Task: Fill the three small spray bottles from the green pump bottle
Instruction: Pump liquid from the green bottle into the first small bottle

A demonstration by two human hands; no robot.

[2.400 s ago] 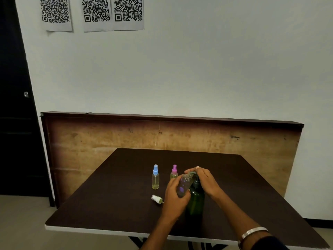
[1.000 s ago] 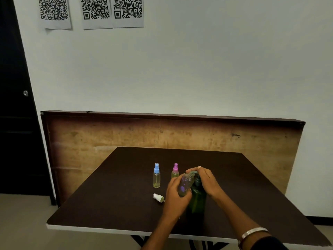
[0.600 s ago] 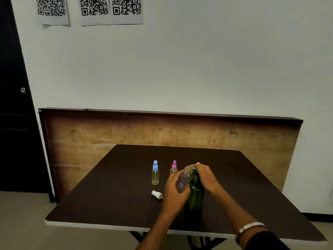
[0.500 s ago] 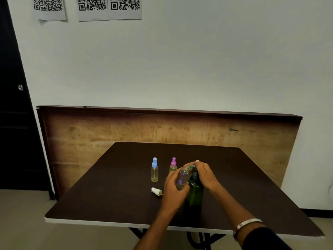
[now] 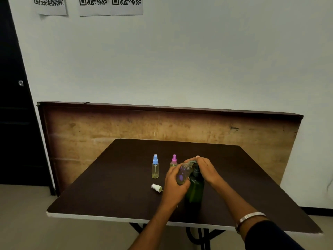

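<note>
Now: uncapped bottle tilted at the pump

Leftmost, a blue-capped spray bottle (image 5: pixel 155 166) and a pink-capped one (image 5: pixel 173 160) stand upright; a loose white cap (image 5: pixel 157 187) lies nearer. The left hand (image 5: pixel 173 186) grips the uncapped spray bottle (image 5: pixel 183 174), tilted toward the green pump bottle (image 5: pixel 194 188); the right hand (image 5: pixel 205 169) curls over its pump.

Both my forearms reach fwd from the bottom edge, converging near the middle. My left hand (image 5: pixel 173 184) is back-side up, fingers curled round a small clear bottle (image 5: pixel 183 175), holding it tilted w/ its neck toward my right hand. My right hand (image 5: pixel 205 169) sits palm-down on the pump head of the green bottle (image 5: pixel 194 190), fingers bent over it. Right wrist has a metal bangle (image 5: pixel 249 217), dark sleeve just behind it.
</note>
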